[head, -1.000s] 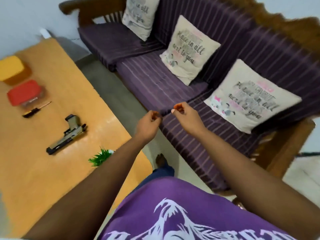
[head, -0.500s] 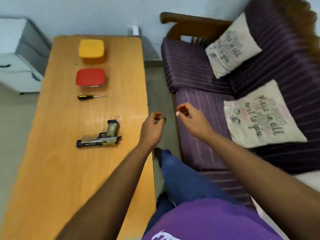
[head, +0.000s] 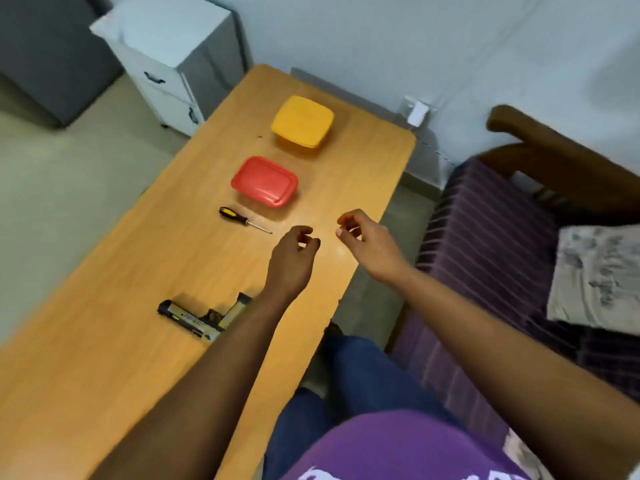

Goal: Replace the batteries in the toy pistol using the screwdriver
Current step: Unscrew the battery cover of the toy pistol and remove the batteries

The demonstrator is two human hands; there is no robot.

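The toy pistol, tan and black, lies flat on the wooden table, its grip partly hidden behind my left forearm. A small screwdriver with a black and yellow handle lies farther back, tip pointing right. My left hand hovers above the table to the right of the screwdriver, fingers loosely curled around nothing. My right hand floats beside it near the table's right edge, also loosely curled with nothing in it.
A red-lidded container sits just behind the screwdriver, and a yellow-lidded one stands behind that. A purple striped sofa with a cushion runs along the right. A white cabinet stands at the back left.
My view has swung left from the sofa onto the table. Both hands have moved over the table toward the screwdriver, and their pinched fingers have loosened.
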